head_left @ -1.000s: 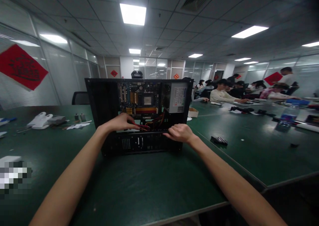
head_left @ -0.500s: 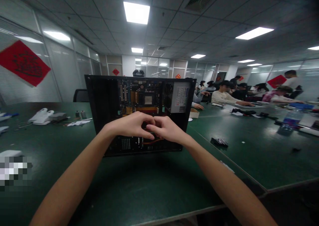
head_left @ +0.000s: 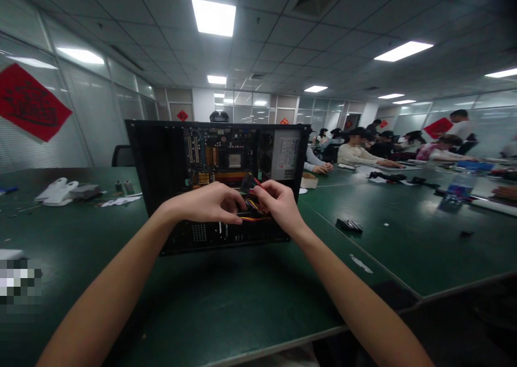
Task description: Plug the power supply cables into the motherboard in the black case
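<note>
Computer case [head_left: 220, 125]: black, stands on the green worktop [head_left: 226, 297], open side toward the wearer. Circuit board [head_left: 220, 154] visible in its upper middle: pale square [head_left: 235, 161] near centre, light slots at left, orange-brown strip [head_left: 232, 177] along the lower part. Power supply [head_left: 280, 151] fills the upper right: grey, white printed label. Left part of the interior is dark, detail unreadable. Perforated patch [head_left: 199, 232] on the lower panel.

Cable bundle [head_left: 255, 217]: thin yellow, red and dark strands, looped and bunched, with a black connector [head_left: 246, 183] angled up at its top. It sits in front of the case interior, below the circuit board, between the two grips.

Right grip [head_left: 279, 202]: thumb and forefinger pinched on red and dark strands just beside the connector; bundle lies to the left of these fingertips, loops hanging under them. Left grip [head_left: 214, 202]: fingers curled, thumb spread below; tips reach the bundle's left edge, thumb close by the lower yellow-red strands. Whether it holds any strand: cannot tell.

Surroundings: small open box [head_left: 309, 181] just right of the case; black part [head_left: 349, 226] farther right, apart from both grips.
</note>
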